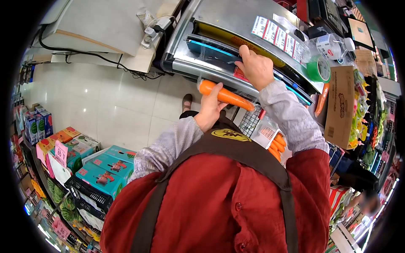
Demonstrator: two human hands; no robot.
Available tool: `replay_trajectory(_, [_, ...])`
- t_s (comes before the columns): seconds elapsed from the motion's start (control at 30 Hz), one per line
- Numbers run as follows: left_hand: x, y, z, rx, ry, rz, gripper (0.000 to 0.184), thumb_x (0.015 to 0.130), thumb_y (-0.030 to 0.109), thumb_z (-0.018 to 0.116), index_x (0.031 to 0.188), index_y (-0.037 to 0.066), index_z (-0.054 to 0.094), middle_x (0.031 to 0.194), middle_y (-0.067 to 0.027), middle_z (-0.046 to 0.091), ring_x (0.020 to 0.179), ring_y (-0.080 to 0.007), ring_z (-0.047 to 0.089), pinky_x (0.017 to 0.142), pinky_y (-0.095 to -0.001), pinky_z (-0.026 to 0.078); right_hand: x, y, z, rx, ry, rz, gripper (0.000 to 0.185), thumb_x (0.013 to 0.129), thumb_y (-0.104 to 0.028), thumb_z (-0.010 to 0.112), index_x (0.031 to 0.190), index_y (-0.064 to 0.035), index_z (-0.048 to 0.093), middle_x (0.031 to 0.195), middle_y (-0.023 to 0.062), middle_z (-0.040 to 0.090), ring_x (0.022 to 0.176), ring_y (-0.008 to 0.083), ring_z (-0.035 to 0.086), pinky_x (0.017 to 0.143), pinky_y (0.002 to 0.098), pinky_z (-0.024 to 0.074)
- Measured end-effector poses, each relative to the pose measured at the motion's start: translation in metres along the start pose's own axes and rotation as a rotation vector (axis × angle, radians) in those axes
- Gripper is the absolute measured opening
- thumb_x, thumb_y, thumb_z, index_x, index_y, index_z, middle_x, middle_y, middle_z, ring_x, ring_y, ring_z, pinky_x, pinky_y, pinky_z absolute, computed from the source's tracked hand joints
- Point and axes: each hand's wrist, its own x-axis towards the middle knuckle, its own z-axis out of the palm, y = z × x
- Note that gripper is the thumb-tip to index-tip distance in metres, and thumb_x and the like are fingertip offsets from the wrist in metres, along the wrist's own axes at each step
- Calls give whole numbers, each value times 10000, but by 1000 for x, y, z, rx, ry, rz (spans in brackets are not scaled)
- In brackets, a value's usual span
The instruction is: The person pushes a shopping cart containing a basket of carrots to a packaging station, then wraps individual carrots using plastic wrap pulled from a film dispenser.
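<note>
In my left hand (209, 108) is a thick orange carrot (225, 96), held sideways in front of the metal wrapping machine (179, 59). Clear plastic shows at the carrot's blunt end. My right hand (256, 67) is over the machine's long slot, its fingers curled and pinched together. Thin clear film (209, 51) lies in the slot just left of those fingertips; whether they grip it I cannot make out. A small red piece (241, 73) sits under my right thumb. More carrots (277, 145) lie in a wire cart (249, 121) below my right forearm.
Price labels (276, 36), green tape (318, 71) and a plastic bottle (331, 46) lie on the machine's far side. A cardboard box (338, 103) stands at the right. Teal cartons (105, 173) are stacked lower left. A cable (84, 52) hangs along the counter.
</note>
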Motion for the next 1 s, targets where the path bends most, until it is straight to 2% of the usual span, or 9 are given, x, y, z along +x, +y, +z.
replay_trajectory(0.07, [19, -8, -25, -21, 91, -41, 339, 853, 297, 686, 1054, 106, 491, 985, -51, 577, 891, -194, 610, 825, -395, 525, -1, -1, 0, -14, -8, 6, 336, 792, -289, 695, 928, -103, 451, 748, 82, 631, 641, 284, 642, 526, 374, 480])
replay_trajectory(0.17, [19, 16, -39, -53, 260, 159, 352, 831, 287, 701, 1065, 126, 493, 970, -33, 568, 842, -166, 599, 740, -348, 513, -1, 1, 6, -19, 22, 5, 323, 795, -288, 690, 931, -110, 459, 754, 78, 633, 639, 280, 642, 529, 375, 477])
replay_trajectory(0.27, [17, 48, -43, -215, 139, 390, 373, 806, 209, 720, 1075, 112, 480, 923, -49, 572, 795, -206, 614, 716, -373, 521, -4, -1, 8, -3, 42, 33, 306, 801, -282, 685, 948, -116, 474, 776, 75, 635, 658, 282, 643, 561, 383, 478])
replay_trajectory(0.4, [51, 53, -83, -480, 376, 247, 423, 786, 150, 711, 1107, 79, 445, 962, -103, 525, 769, -279, 612, 662, -423, 550, -7, -2, 6, 18, 88, -10, 273, 809, -254, 679, 944, -110, 491, 786, 85, 632, 667, 281, 641, 568, 383, 477])
replay_trajectory(0.6, [69, 58, -86, -357, 440, 357, 371, 763, 76, 682, 1064, 22, 471, 915, -105, 528, 712, -270, 602, 603, -424, 557, -14, -9, 1, -6, 87, 2, 243, 810, -218, 675, 945, -93, 518, 811, 77, 624, 706, 278, 628, 612, 379, 466])
replay_trajectory(0.7, [53, 68, -59, -216, 430, 476, 350, 748, 29, 679, 1035, 20, 479, 890, -98, 536, 625, -241, 573, 555, -376, 546, -31, -8, -1, 124, 172, -142, 172, 818, -203, 662, 920, -94, 577, 802, 71, 605, 714, 268, 585, 649, 355, 426])
replay_trajectory(0.8, [41, 70, -47, -155, 393, 487, 350, 742, 25, 683, 1024, 26, 476, 888, -95, 534, 658, -240, 577, 547, -370, 541, -65, -16, 5, 192, 152, -270, 180, 797, -169, 661, 937, -84, 585, 854, 60, 588, 812, 245, 563, 738, 381, 416])
replay_trajectory(0.93, [47, 67, -55, -123, 377, 477, 377, 730, 26, 693, 1026, 53, 461, 886, -88, 500, 662, -242, 557, 541, -386, 533, -97, -18, 26, 171, 41, -227, 319, 753, -173, 674, 1044, -77, 585, 997, 60, 577, 1028, 227, 540, 1006, 448, 363])
replay_trajectory(1.0, [41, 67, -50, -103, 357, 461, 391, 724, 26, 696, 1029, 59, 453, 888, -88, 490, 647, -244, 550, 536, -396, 529, -101, -19, 24, 198, 51, -206, 343, 744, -132, 676, 1071, -74, 590, 1043, 69, 590, 1071, 253, 536, 1055, 460, 328])
